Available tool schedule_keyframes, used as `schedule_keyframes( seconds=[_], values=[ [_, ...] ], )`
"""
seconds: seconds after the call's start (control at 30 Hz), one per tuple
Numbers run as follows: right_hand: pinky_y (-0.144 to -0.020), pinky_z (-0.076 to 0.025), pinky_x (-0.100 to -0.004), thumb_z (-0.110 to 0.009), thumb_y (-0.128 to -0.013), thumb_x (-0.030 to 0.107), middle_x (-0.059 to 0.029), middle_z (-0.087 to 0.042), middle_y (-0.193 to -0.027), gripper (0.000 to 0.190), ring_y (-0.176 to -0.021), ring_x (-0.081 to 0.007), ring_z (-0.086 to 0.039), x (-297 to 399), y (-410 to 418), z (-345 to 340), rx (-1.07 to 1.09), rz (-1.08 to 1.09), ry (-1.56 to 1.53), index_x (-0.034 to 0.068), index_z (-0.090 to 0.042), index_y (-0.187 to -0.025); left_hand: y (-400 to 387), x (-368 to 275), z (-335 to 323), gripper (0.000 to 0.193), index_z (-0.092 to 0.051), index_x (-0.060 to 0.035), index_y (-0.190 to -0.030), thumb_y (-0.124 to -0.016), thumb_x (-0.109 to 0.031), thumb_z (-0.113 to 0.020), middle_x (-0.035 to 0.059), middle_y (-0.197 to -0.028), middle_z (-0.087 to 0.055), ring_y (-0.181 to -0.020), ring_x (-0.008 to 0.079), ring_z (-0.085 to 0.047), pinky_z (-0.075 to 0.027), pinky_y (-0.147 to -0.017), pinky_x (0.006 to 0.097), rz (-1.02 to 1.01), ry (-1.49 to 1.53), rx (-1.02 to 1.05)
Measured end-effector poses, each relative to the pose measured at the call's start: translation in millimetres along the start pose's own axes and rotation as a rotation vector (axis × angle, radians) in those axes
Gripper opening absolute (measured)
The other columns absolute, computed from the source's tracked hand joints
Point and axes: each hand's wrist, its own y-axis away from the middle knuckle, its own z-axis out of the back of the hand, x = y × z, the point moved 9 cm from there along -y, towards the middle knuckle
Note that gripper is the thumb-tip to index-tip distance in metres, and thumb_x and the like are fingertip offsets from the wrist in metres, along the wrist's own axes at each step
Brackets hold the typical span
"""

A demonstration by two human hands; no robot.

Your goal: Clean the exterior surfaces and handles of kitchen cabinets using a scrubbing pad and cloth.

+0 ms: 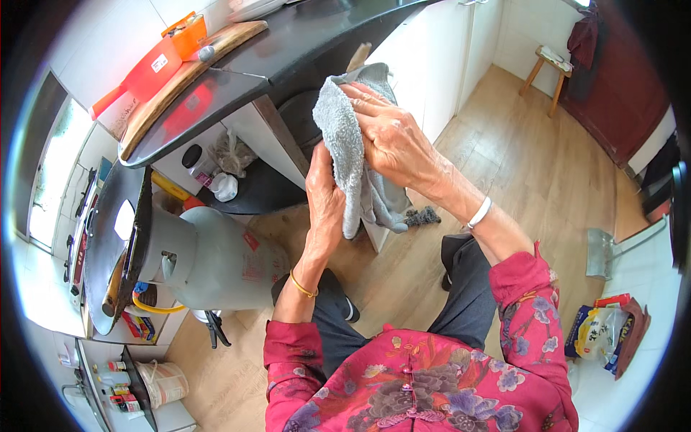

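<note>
A grey terry cloth (343, 135) hangs in folds between my two hands, in front of the dark counter. My left hand (325, 197) grips its left side, the thumb up along the edge. Across the top lies my right hand (391, 127), its fingers pressed into the fabric. From behind the upper edge of the cloth a short wooden handle-like piece (359, 55) sticks out. The cloth hides the rest of it, and I cannot tell whether a hand holds it. The lower folds hang near a dark scrubber-like clump (423, 216).
At left stands a grey gas cylinder (216, 259), near a shelf (259, 189) with jars. A wooden cutting board (146, 116) on the black counter (302, 38) bears a red plastic dipper (154, 70). A wooden stool (548, 67) stands far right, packages (599, 335) lower right.
</note>
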Motion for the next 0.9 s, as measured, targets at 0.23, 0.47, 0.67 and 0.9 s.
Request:
schedule_keyframes(
  seconds=[0.23,0.47,0.67,0.9],
  values=[
    [-0.101,-0.043,-0.0392,-0.052,-0.089,0.018,-0.0203,-0.063,-0.110,0.028,-0.115,-0.0329,-0.055,-74.6,-6.4,6.6,0.002,-0.059,0.185,-0.003,-0.063,-0.104,-4.8,11.1,0.2,0.033,-0.051,0.0012,-0.108,-0.077,0.006,-0.043,0.0102,-0.082,-0.051,-0.073,0.0170,-0.047,-0.043,-0.069,0.0303,0.027,-0.114,-0.009],
    [-0.080,-0.053,-0.0405,-0.050,-0.087,0.006,-0.0194,-0.062,-0.114,0.035,-0.096,-0.0349,-0.063,-173.7,-3.3,13.9,-0.047,0.001,0.634,-0.002,-0.056,-0.120,-1.3,14.6,0.0,0.030,-0.051,0.0023,-0.109,-0.079,0.001,-0.050,0.0074,-0.080,-0.048,-0.068,0.0143,-0.044,-0.041,-0.063,0.0279,0.053,-0.166,-0.045],
    [-0.084,-0.050,-0.0418,-0.047,-0.089,0.010,-0.0209,-0.060,-0.114,0.032,-0.096,-0.0379,-0.061,-253.4,-0.7,21.8,-0.018,-0.078,0.661,-0.001,-0.056,-0.117,-2.1,26.7,-0.6,0.030,-0.052,0.0018,-0.111,-0.081,0.002,-0.053,0.0037,-0.089,-0.053,-0.078,0.0103,-0.048,-0.041,-0.071,0.0246,0.052,0.033,-0.068],
    [-0.085,-0.049,-0.0368,-0.042,-0.093,0.016,-0.0204,-0.065,-0.097,0.029,-0.089,-0.0347,-0.062,-260.2,54.8,25.6,-0.478,-0.723,0.120,-0.004,-0.061,-0.105,-2.6,33.4,-2.6,0.031,-0.051,0.0002,-0.116,-0.086,-0.004,-0.054,0.0030,-0.096,-0.056,-0.086,0.0088,-0.050,-0.041,-0.078,0.0249,0.102,0.127,-0.113]
  ],
)
